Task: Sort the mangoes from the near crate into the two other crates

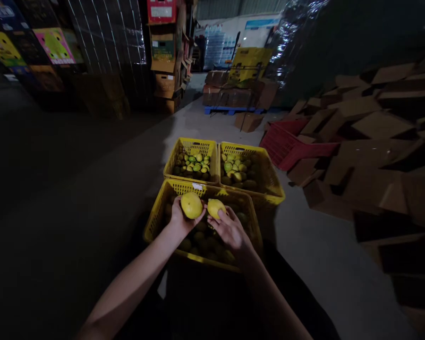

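Note:
My left hand [179,221] is closed around a large, round yellow lemon [191,205] from below and the left side. Between the thumb and fingers of my right hand [233,232] is a smaller yellow lemon [216,208]. Both fruits are held close together above the near yellow crate [208,261], whose contents, more lemons, lie in shadow. Behind it stand two more yellow crates: the left one [167,163] holds several green and yellow lemons [197,167], and the right one [274,182] holds similar fruit.
Flattened and open cardboard boxes [368,165] are heaped at the right, beside a tipped red crate [283,144]. Ahead, a blue pallet [230,111] carries boxes and a yellow crate [250,63]. Stacked cartons [165,85] stand back left. The grey floor [134,141] is dim.

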Available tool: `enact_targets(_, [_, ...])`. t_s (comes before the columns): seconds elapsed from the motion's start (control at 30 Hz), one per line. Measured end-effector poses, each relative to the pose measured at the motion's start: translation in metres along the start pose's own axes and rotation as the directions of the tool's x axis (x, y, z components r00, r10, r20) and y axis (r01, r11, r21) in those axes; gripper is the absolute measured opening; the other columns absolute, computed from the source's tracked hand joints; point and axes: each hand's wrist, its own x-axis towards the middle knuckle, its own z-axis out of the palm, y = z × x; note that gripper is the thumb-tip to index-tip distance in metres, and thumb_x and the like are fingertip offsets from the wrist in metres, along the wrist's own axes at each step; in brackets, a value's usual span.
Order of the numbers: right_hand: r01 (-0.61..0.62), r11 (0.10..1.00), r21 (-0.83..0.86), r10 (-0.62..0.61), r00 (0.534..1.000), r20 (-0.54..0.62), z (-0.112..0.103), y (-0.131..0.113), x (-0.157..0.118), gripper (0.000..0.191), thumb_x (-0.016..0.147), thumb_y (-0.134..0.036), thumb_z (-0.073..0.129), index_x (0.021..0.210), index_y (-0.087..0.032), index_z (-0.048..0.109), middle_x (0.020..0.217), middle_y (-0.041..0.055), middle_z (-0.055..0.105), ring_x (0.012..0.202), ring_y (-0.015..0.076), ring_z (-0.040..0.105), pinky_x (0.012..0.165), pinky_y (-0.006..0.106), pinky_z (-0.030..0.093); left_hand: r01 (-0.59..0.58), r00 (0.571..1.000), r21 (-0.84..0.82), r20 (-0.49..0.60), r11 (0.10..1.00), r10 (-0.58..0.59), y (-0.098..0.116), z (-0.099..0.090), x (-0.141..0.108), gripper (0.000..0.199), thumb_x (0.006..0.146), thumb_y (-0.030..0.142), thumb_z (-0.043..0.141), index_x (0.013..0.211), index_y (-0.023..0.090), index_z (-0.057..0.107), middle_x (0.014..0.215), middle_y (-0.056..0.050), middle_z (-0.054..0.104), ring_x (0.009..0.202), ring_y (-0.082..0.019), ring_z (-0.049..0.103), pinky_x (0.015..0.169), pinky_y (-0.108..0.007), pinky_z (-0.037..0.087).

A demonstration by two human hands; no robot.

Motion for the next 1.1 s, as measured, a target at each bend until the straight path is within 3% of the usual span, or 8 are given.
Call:
enact_targets(0.23, [-0.046, 0.997, -0.061, 0.043, 0.998, -0.045, -0.0013, 0.0014, 0.0030, 0.042, 0.047, -0.034, 0.086, 0.078, -0.024, 0.061, 0.072, -0.0023, 0.072, 0.059, 0.0150, 0.066, 0.060, 0.027, 0.054, -0.007, 1.000, -0.125, 0.013, 0.992, 0.009, -0.0019, 0.0002, -0.0016, 0.042, 0.082, 0.040, 0.040, 0.102, 0.009, 0.061, 0.078, -0.013, 0.067, 0.072, -0.023, 0.066, 0.060, -0.033, 0.055])
enact_targets(0.37, [-0.059, 0.995, -0.080, 0.059, 0.998, -0.009, -0.0010, 0.0022, 0.0016, 0.041, 0.053, -0.038, 0.083, 0.084, -0.023, 0.060, 0.076, -0.0003, 0.072, 0.061, 0.0153, 0.066, 0.060, 0.028, 0.053, -0.009, 0.999, -0.146, 0.047, 0.989, 0.016, -0.0010, 0.0009, -0.0049, 0.046, 0.083, 0.041, 0.037, 0.105, 0.007, 0.060, 0.080, -0.015, 0.067, 0.073, -0.023, 0.067, 0.060, -0.031, 0.055])
enact_targets(0.9, [-0.058, 0.996, -0.068, 0.061, 0.997, 0.044, -0.0027, 0.0017, 0.0007, 0.024, 0.069, -0.036, 0.070, 0.085, -0.020, 0.062, 0.074, 0.0022, 0.070, 0.064, 0.0168, 0.064, 0.062, 0.030, 0.052, 0.025, 0.997, -0.141, 0.078, 0.990, -0.014, -0.0014, 0.0009, -0.0077, 0.050, 0.084, 0.042, 0.036, 0.109, 0.005, 0.059, 0.079, -0.016, 0.066, 0.070, -0.023, 0.066, 0.056, -0.030, 0.054])
enact_targets(1.1, [-0.109, 0.993, -0.044, 0.111, 0.991, 0.069, -0.0048, 0.0005, 0.0019, 0.026, 0.070, -0.036, 0.069, 0.089, -0.020, 0.062, 0.076, 0.0036, 0.071, 0.063, 0.0164, 0.064, 0.061, 0.029, 0.053, 0.036, 0.997, -0.138, 0.074, 0.990, -0.026, -0.0014, 0.0017, -0.0090, 0.051, 0.083, 0.043, 0.036, 0.110, 0.006, 0.059, 0.079, -0.015, 0.066, 0.070, -0.022, 0.065, 0.058, -0.030, 0.054])
